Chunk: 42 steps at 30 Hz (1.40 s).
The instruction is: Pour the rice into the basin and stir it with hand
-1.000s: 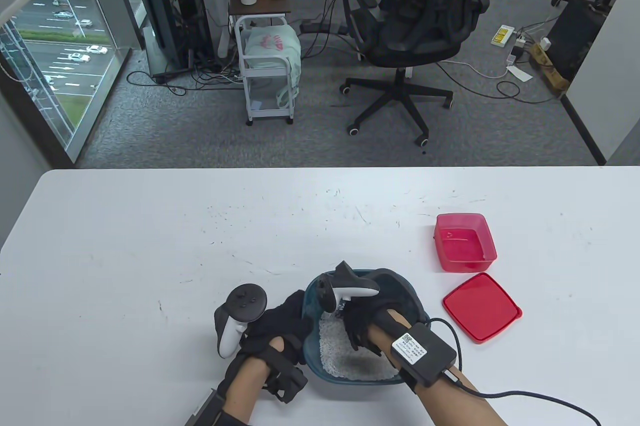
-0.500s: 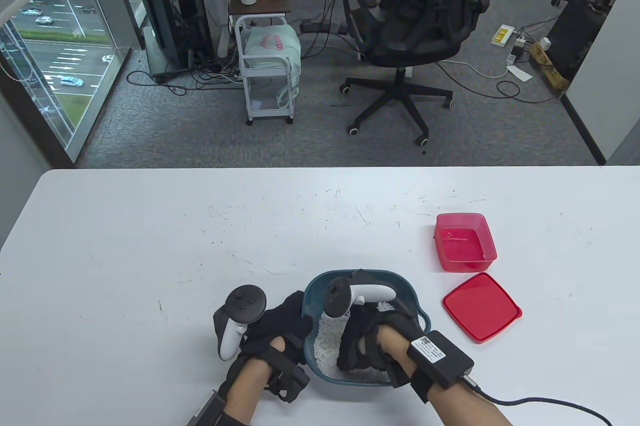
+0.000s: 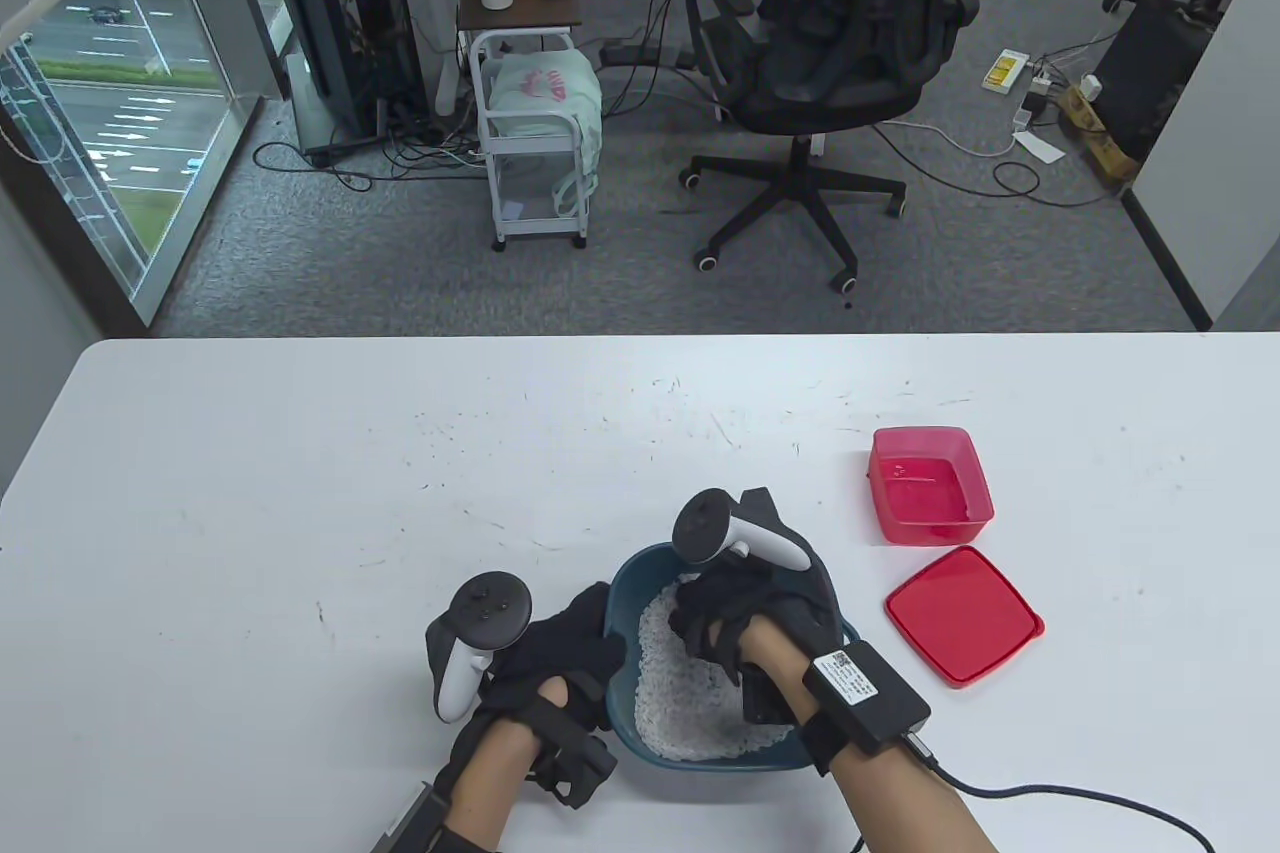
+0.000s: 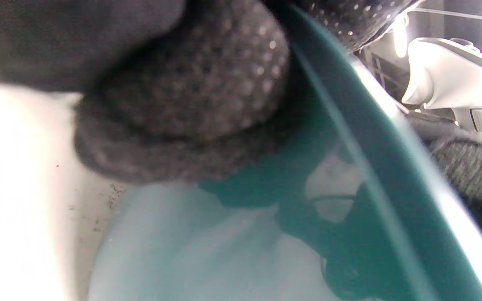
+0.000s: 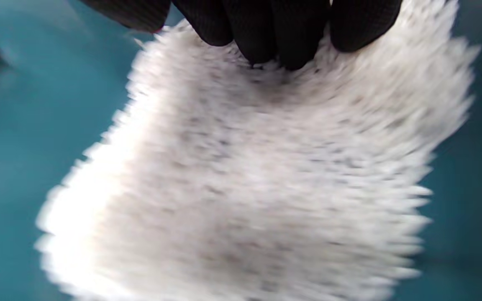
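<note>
Teal basin (image 3: 622,593) sits near the table's (image 3: 300,493) near edge, centre, holding a pile of white rice (image 3: 690,703) that covers its floor. Left hand (image 3: 560,658) grips the basin's left rim, gloved fingers curled over the edge; left wrist view shows a fingertip (image 4: 191,92) pressed against the outer wall of the basin (image 4: 349,175), table just beside it. Right hand (image 3: 735,618) is down inside the basin at its far side, fingers bent into the rice; right wrist view, motion-blurred, shows the fingertips (image 5: 266,33) touching the top of the rice (image 5: 257,179), teal floor of the basin (image 5: 23,125) on both sides. Whether those fingers enclose any grains I cannot tell. Right of the basin: empty red container (image 3: 930,483), its red lid (image 3: 962,615) flat on the table just nearer, both apart from the basin.
</note>
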Motion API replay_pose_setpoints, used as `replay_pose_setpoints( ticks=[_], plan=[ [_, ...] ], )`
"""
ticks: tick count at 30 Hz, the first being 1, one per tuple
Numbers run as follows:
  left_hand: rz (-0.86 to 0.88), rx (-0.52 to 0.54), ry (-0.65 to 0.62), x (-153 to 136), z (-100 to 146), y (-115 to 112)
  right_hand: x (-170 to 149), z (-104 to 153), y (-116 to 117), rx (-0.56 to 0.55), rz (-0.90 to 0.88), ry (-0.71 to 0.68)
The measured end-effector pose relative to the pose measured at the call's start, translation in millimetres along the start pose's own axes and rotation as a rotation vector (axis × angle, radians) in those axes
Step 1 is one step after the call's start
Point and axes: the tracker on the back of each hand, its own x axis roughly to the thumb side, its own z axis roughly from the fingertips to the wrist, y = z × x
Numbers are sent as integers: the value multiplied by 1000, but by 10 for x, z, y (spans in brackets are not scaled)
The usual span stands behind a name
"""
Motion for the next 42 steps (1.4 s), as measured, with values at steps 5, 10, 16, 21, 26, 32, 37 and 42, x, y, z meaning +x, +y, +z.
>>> replay_pose_setpoints(
  ticks=[5, 10, 16, 21, 26, 32, 37, 42],
  plan=[
    [6, -1, 7, 0, 1, 2, 29, 84, 238, 124, 221, 113],
    [12, 5, 14, 1, 6, -2, 189, 160, 442, 305, 195, -46],
    [6, 3, 8, 3, 4, -5, 268, 86, 379, 423, -240, -413],
    [-8, -16, -16, 6, -5, 1, 222, -61, 137, 219, -344, -379],
    [-26, -4, -21, 12, 3, -5, 89, -90, -25, 13, -303, -183],
    [-27, 11, -7, 17, 6, -11, -33, -12, 37, -13, 110, 136],
    [-15, 16, 3, 15, 8, -11, 26, 59, 252, 146, 237, 150],
    [-14, 24, 9, 16, 13, -15, 153, 79, 411, 312, 152, -33]
  ],
)
